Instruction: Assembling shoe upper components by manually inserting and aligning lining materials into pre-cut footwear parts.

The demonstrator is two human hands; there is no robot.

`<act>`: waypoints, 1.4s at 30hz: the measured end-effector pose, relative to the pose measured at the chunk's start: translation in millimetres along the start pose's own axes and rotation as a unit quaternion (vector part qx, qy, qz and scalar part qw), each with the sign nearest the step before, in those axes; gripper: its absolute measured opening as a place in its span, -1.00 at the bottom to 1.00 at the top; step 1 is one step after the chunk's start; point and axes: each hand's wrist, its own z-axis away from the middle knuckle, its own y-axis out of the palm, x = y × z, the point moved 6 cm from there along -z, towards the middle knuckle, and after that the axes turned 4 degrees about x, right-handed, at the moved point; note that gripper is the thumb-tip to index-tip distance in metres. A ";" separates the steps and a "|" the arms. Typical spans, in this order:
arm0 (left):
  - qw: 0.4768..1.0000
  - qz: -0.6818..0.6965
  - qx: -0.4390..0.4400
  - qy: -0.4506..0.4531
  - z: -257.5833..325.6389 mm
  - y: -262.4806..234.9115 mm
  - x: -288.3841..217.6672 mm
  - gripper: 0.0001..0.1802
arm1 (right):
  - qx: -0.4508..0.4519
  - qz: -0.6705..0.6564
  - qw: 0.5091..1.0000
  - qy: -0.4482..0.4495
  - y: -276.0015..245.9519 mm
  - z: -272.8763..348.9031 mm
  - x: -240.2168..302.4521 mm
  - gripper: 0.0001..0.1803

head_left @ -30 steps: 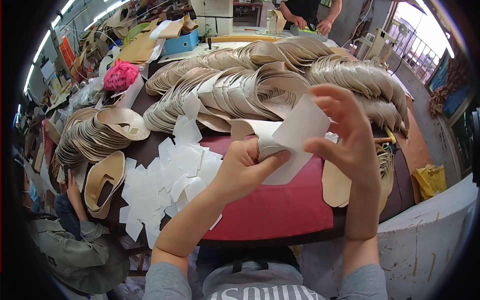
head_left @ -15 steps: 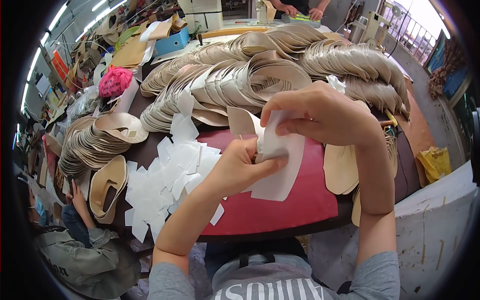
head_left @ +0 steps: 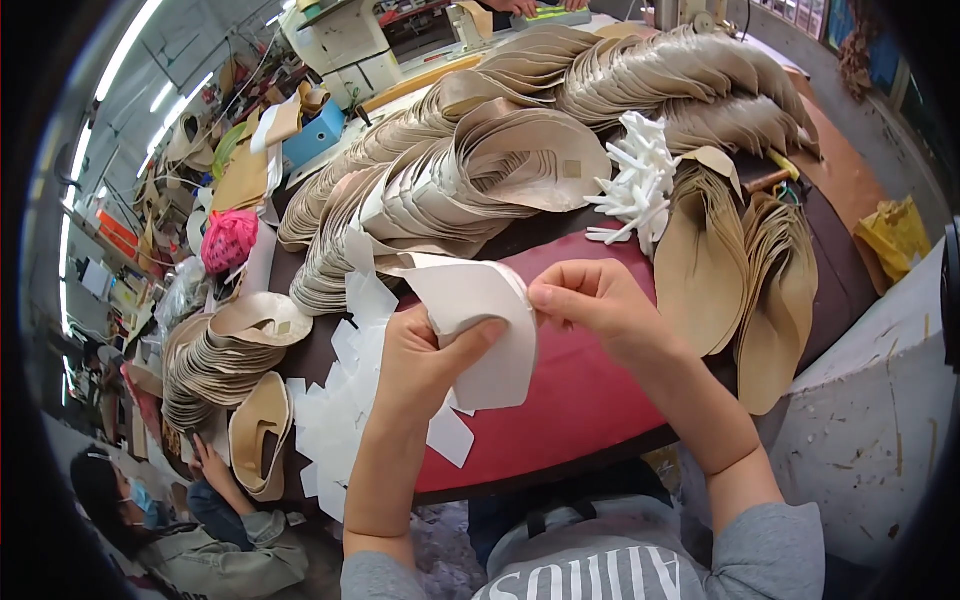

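Observation:
My left hand (head_left: 425, 350) grips a curved shoe upper (head_left: 490, 345), its thumb lying across the white face. At the right border of that piece my right hand (head_left: 600, 305) is closed in a pinch; whether a thin strip sits between thumb and finger is too small to tell. Beneath both hands lies a dark red sheet (head_left: 590, 400). Beside my left forearm spreads a heap of cut white pieces (head_left: 350, 400). A pile of white rolled strips (head_left: 640, 180) lies beyond my right hand.
Long rows of nested beige shoe uppers (head_left: 420, 190) cover the table's far side. Flat beige pieces (head_left: 700, 260) are stacked at right, near a yellow bag (head_left: 893, 238). Another person (head_left: 215, 550) sits at lower left. A sewing machine (head_left: 345, 50) stands at the back.
My right hand has come down from above the piece to its right edge. The left hand has shifted left with the upper. My view has turned, uncovering the rolled strips.

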 end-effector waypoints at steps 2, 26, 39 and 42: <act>0.999 -0.044 -0.010 -0.003 2.1 1.3 3.5 -0.78 | -0.035 0.037 0.998 -0.041 2.6 10.4 -2.5 -0.85; 0.979 0.094 -0.179 0.038 43.9 -66.9 10.7 -0.79 | -0.058 0.345 0.920 -0.175 68.3 15.2 3.7 -0.93; 0.949 -0.274 -0.135 0.075 83.4 -90.3 -2.1 -0.87 | -0.088 0.180 0.979 -0.024 63.6 4.3 -7.7 -0.91; 0.976 -0.173 -0.131 0.031 82.9 -83.7 12.8 -0.88 | -0.087 0.010 0.989 0.121 58.5 13.6 -52.3 -0.86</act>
